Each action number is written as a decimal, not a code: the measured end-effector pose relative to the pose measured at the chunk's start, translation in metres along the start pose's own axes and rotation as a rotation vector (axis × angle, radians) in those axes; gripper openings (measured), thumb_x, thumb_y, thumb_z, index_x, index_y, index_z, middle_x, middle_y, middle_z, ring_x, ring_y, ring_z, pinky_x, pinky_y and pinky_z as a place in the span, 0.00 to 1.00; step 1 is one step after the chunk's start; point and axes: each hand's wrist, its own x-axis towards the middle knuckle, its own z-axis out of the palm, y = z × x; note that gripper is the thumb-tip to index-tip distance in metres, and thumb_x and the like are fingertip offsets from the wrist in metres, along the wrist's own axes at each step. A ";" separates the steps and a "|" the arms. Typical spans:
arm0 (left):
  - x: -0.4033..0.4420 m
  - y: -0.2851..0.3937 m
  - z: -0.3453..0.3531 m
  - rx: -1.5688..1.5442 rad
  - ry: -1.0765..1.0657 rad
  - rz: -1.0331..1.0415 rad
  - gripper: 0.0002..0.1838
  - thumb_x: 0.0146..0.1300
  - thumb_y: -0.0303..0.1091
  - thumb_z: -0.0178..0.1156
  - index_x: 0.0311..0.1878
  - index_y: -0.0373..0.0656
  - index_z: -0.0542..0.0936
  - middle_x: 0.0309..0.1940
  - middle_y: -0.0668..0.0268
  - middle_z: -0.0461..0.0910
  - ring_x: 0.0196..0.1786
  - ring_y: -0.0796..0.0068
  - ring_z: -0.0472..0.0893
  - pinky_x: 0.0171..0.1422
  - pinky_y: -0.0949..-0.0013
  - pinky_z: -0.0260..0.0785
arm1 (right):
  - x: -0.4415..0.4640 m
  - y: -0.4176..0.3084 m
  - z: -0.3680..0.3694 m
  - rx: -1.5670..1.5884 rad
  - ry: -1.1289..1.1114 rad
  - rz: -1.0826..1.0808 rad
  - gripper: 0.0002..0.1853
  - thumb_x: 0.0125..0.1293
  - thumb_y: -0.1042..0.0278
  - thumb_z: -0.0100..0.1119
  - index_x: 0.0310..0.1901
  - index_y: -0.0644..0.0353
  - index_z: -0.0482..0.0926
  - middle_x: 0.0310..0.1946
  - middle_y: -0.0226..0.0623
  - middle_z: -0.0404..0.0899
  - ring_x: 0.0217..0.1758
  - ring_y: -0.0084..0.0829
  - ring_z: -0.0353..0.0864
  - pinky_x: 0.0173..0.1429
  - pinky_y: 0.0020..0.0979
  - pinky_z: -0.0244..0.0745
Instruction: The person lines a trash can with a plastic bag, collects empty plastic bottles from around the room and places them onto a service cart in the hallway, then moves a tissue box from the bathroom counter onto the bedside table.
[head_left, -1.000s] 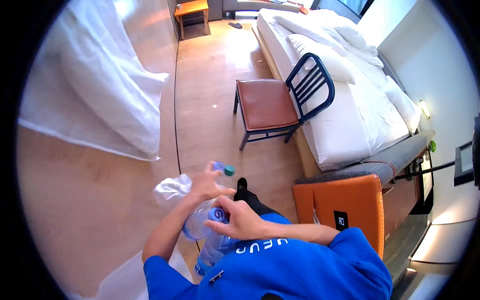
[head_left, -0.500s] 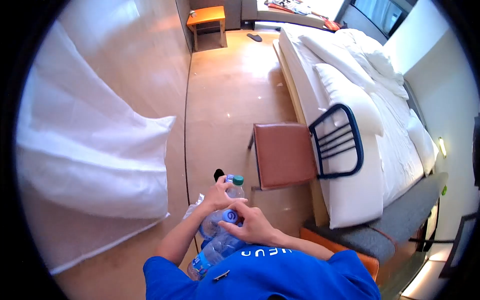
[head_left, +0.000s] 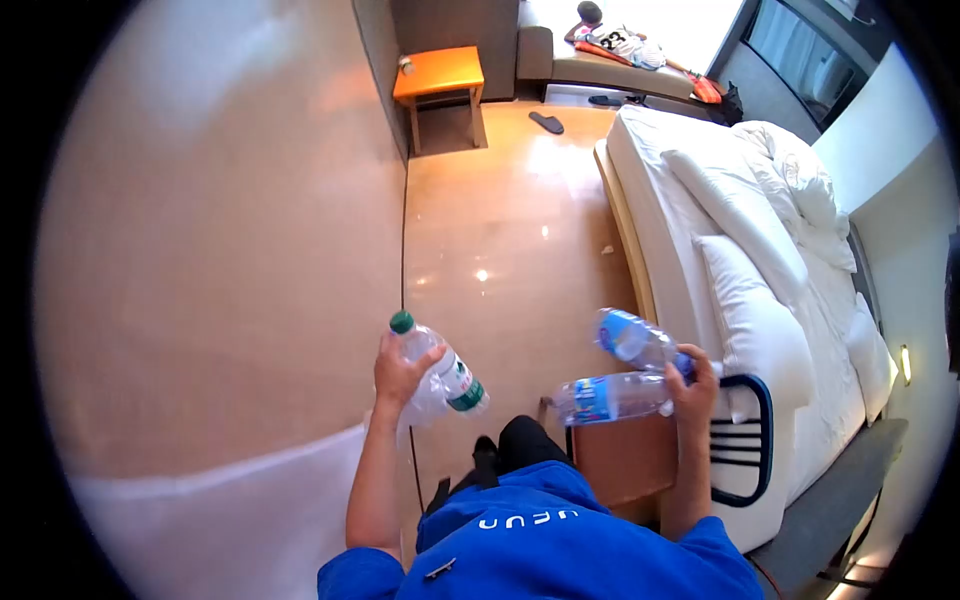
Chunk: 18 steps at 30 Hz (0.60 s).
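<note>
Three bottles in hand, none let go

In the head view, the left hand, left of the frame's middle, has its fingers wrapped around the upper part of a green-capped bottle, which tilts with its cap toward the upper left. Clear plastic shows just below that hand; whether it is another bottle or a wrapper, I cannot tell.

Right of the middle, the right hand pinches two blue-labelled bottles by their cap ends, an upper bottle and a lower bottle, both pointing left, above the brown chair seat.

Judging by this, the gathering of these three looks done, with two on one side and one on the other. Letting go of any is not yet done.
</note>
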 end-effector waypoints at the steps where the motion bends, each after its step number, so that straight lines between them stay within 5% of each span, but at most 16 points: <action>1: 0.025 -0.002 0.008 -0.080 -0.071 -0.015 0.30 0.41 0.54 0.69 0.42 0.40 0.79 0.45 0.58 0.74 0.48 0.59 0.76 0.51 0.62 0.69 | 0.025 0.010 0.003 -0.035 0.048 -0.028 0.13 0.53 0.73 0.60 0.42 0.60 0.75 0.22 0.30 0.70 0.26 0.20 0.70 0.33 0.23 0.69; 6: 0.177 -0.003 0.038 -0.068 -0.118 -0.014 0.28 0.42 0.51 0.69 0.39 0.37 0.80 0.46 0.56 0.74 0.49 0.60 0.76 0.52 0.64 0.68 | 0.168 0.056 0.063 -0.248 0.171 -0.009 0.11 0.55 0.70 0.59 0.41 0.60 0.75 0.25 0.39 0.75 0.26 0.27 0.74 0.34 0.29 0.71; 10: 0.289 -0.027 0.050 -0.113 -0.053 -0.110 0.25 0.42 0.46 0.69 0.40 0.36 0.80 0.43 0.57 0.74 0.47 0.62 0.76 0.51 0.64 0.68 | 0.310 0.097 0.145 -0.281 0.018 0.071 0.13 0.55 0.63 0.61 0.40 0.59 0.77 0.25 0.41 0.77 0.28 0.30 0.78 0.35 0.30 0.72; 14: 0.385 -0.047 0.047 -0.313 -0.006 -0.237 0.19 0.45 0.41 0.69 0.36 0.36 0.80 0.41 0.60 0.74 0.44 0.65 0.75 0.50 0.67 0.67 | 0.463 0.022 0.228 0.074 -0.175 0.032 0.11 0.57 0.66 0.61 0.39 0.62 0.77 0.26 0.38 0.79 0.29 0.24 0.77 0.36 0.27 0.73; 18: 0.462 -0.030 0.040 -0.345 0.091 -0.298 0.20 0.44 0.40 0.69 0.37 0.36 0.80 0.40 0.60 0.73 0.45 0.66 0.74 0.51 0.66 0.66 | 0.579 -0.012 0.317 0.091 -0.318 0.023 0.13 0.58 0.61 0.62 0.37 0.63 0.77 0.21 0.40 0.77 0.23 0.25 0.75 0.30 0.28 0.71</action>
